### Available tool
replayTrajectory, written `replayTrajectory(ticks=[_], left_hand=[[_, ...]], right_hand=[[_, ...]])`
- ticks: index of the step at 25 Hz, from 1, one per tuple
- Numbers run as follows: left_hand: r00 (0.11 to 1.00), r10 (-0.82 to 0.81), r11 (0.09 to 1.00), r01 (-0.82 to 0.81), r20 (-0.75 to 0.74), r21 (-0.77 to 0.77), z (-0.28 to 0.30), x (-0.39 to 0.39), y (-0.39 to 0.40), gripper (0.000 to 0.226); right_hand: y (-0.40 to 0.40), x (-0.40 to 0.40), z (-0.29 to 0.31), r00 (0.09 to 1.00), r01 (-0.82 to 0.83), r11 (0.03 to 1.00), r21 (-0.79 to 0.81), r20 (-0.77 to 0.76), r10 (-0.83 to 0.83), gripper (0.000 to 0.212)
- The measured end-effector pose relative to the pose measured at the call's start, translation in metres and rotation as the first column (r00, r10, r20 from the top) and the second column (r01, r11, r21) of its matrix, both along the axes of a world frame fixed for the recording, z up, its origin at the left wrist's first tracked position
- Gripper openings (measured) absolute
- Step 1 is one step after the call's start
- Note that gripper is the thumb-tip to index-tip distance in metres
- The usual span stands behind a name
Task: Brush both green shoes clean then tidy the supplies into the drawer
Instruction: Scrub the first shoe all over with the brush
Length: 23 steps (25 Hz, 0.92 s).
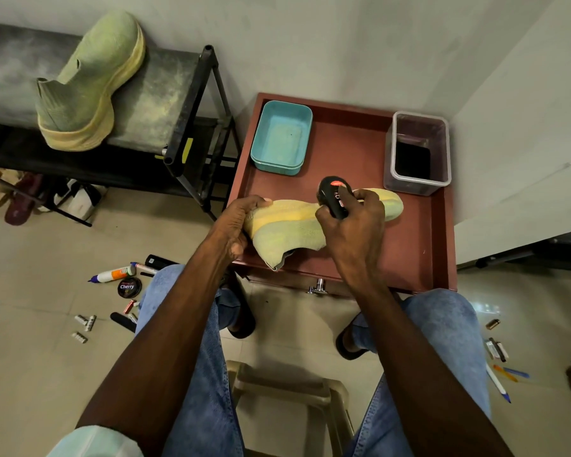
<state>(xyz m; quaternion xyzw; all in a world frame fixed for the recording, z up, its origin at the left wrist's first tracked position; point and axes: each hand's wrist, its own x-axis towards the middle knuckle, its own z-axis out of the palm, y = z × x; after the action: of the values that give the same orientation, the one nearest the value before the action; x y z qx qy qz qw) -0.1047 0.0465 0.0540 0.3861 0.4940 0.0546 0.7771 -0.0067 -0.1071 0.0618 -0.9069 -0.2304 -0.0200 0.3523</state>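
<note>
1. One green shoe (305,225) lies on its side on the near part of the red-brown cabinet top (419,232).
2. The left hand (236,225) grips its heel end.
3. The right hand (355,225) holds a black brush (334,196) against its sole.
4. The other green shoe (89,84) rests on the rack (165,90), far left.

Two green shoes (89,84) (310,222), two tubs (281,138) (417,153)

One green shoe (297,225) lies sideways, heel in the left grip. Black brush (335,196) on its sole. Other shoe (89,80) far left.
</note>
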Motion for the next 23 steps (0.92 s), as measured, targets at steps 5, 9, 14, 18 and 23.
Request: replayTrajectory(ticks=[5,9,14,18,23], left_hand=[[0.999,0.002,0.999,0.0,0.053,-0.054,0.0,-0.001,-0.006,0.008],[0.998,0.029,0.999,-0.028,0.052,-0.027,-0.001,0.0,-0.01,0.004],[0.999,0.029,0.994,-0.027,0.019,-0.107,-0.003,-0.002,-0.013,0.013],[0.996,0.068,0.996,-0.065,0.059,-0.064,-0.001,0.0,-0.013,0.008],[0.999,0.039,0.995,-0.037,0.021,-0.092,0.0,-0.002,-0.01,0.012]], right_hand=[[0.011,-0.043,0.007,0.964,-0.244,0.961,0.129,-0.078,0.255,0.045],[-0.001,0.0,0.006,0.998,0.025,1.0,-0.008,-0.053,-0.026,0.044],[0.013,-0.061,0.015,0.946,-0.309,0.946,0.099,-0.068,0.316,0.048],[-0.003,-0.003,0.011,0.997,-0.011,1.0,0.007,-0.076,0.011,0.047],[0.014,-0.052,0.014,0.935,-0.31,0.945,0.101,-0.149,0.322,0.051]])
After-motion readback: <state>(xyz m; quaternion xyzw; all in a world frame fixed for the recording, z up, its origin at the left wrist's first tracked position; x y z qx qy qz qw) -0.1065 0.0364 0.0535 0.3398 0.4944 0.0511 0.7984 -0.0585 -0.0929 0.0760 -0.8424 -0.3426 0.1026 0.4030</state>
